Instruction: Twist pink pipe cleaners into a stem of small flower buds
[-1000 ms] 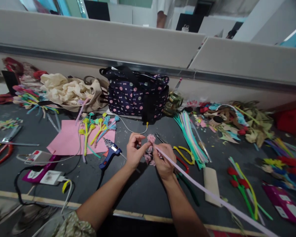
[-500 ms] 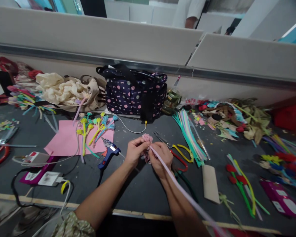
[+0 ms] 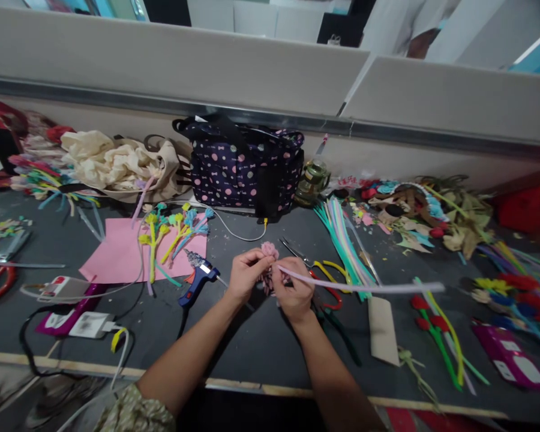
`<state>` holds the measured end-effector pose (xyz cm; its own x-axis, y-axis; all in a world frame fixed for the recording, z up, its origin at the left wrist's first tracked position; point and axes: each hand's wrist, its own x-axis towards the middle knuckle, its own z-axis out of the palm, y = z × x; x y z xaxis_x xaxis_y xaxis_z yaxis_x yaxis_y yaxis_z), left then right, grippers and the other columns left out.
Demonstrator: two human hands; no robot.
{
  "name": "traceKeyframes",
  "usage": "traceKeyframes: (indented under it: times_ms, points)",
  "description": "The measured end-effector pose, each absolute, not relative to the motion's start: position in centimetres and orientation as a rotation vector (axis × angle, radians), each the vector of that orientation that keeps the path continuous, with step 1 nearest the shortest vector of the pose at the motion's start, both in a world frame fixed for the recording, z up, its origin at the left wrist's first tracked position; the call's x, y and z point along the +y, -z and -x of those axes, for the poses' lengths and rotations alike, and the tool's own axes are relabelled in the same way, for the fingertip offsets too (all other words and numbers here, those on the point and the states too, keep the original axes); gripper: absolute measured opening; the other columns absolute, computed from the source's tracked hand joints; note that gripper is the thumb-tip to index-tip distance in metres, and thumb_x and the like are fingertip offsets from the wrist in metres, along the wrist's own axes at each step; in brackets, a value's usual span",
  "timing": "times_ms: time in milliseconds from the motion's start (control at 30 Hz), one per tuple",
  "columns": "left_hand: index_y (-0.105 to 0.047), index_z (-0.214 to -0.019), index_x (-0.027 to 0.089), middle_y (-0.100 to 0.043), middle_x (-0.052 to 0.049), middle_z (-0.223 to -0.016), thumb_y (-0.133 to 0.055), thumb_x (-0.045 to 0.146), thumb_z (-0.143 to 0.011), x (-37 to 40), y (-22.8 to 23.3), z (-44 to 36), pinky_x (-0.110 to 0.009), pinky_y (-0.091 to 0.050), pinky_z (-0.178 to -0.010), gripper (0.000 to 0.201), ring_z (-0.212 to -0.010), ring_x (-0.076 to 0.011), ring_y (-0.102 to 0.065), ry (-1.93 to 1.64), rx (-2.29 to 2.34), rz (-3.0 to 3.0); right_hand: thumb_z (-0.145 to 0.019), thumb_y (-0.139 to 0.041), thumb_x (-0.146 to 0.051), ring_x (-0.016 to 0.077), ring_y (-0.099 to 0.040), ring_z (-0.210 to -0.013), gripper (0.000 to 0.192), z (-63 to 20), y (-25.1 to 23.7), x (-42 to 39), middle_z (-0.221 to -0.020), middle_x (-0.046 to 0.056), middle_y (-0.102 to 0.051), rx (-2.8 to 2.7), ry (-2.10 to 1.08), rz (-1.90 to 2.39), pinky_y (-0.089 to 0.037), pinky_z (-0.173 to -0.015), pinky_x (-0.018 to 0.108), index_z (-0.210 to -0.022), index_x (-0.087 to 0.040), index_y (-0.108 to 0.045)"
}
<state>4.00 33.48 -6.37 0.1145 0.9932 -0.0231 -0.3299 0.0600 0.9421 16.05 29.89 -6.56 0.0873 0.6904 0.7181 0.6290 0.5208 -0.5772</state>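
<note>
Near the middle of the dark table my left hand [image 3: 247,277] is closed on a pink pipe-cleaner flower [image 3: 269,249], whose fluffy head pokes out above the fingers. My right hand [image 3: 294,288] touches the left and pinches a pale lilac pipe cleaner [image 3: 364,288] close to the flower. The lilac length stretches out to the right over the pliers and the green bundle. Both sets of fingertips partly hide the flower's lower part. A blue glue gun [image 3: 199,282] lies left of my hands. Red-and-yellow-handled pliers [image 3: 330,279] lie just behind my right hand.
Finished yellow and blue pipe-cleaner stems lie on a pink sheet [image 3: 112,255]. A bundle of green and lilac pipe cleaners [image 3: 344,246], a beige card [image 3: 383,330] and red flowers [image 3: 432,318] are at right. A patterned bag [image 3: 238,171] and a green jar [image 3: 312,180] stand behind.
The free end of the lilac pipe cleaner has swung up from the lower right and now points nearly straight right. Both hands stay almost in place around the pink flower.
</note>
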Motion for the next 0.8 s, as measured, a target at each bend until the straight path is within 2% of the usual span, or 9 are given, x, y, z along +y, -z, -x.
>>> traceKeyframes:
  times_ms: [167, 400, 600, 800]
  points:
    - [-0.065, -0.058, 0.014, -0.064, -0.005, -0.075, -0.077, 0.037, -0.069, 33.5, 6.4, -4.0, -0.023, -0.042, -0.059, 0.028, -0.067, -0.0128, -0.056, -1.251, 0.862, -1.005, -0.083, -0.059, -0.015, 0.0178, -0.061, -0.078, 0.009, -15.6, 6.5, 29.9, -0.081, 0.004, -0.064, -1.484, -0.124, 1.146, -0.051, -0.072, 0.032, -0.088, -0.022, -0.062]
    - [-0.067, -0.058, 0.016, -0.063, -0.004, -0.071, -0.077, 0.032, -0.069, 33.5, 6.3, -4.1, -0.027, -0.046, -0.071, 0.022, -0.073, -0.0154, -0.059, -1.320, 0.897, -1.038, -0.081, -0.063, -0.021, 0.0149, -0.060, -0.072, 0.018, -15.4, 6.9, 29.6, -0.084, 0.003, -0.063, -1.363, -0.206, 1.252, -0.051, -0.068, 0.029, -0.098, -0.021, -0.058]
    - [-0.066, -0.057, 0.017, -0.062, -0.004, -0.071, -0.076, 0.029, -0.070, 33.7, 6.5, -3.9, -0.029, -0.046, -0.075, 0.021, -0.075, -0.0167, -0.060, -1.368, 0.902, -1.123, -0.083, -0.060, -0.021, 0.0164, -0.059, -0.074, 0.000, -15.7, 6.7, 29.7, -0.079, 0.003, -0.062, -1.442, -0.236, 1.241, -0.049, -0.070, 0.030, -0.083, -0.021, -0.060]
    - [-0.068, -0.063, 0.016, -0.064, -0.004, -0.074, -0.074, 0.031, -0.073, 33.7, 6.5, -3.8, -0.027, -0.045, -0.072, 0.019, -0.074, -0.0160, -0.059, -1.353, 0.913, -1.153, -0.085, -0.057, -0.027, 0.0122, -0.053, -0.062, 0.010, -15.6, 5.7, 29.4, -0.070, -0.001, -0.058, -1.275, -0.487, 1.285, -0.043, -0.059, 0.024, -0.078, -0.020, -0.060]
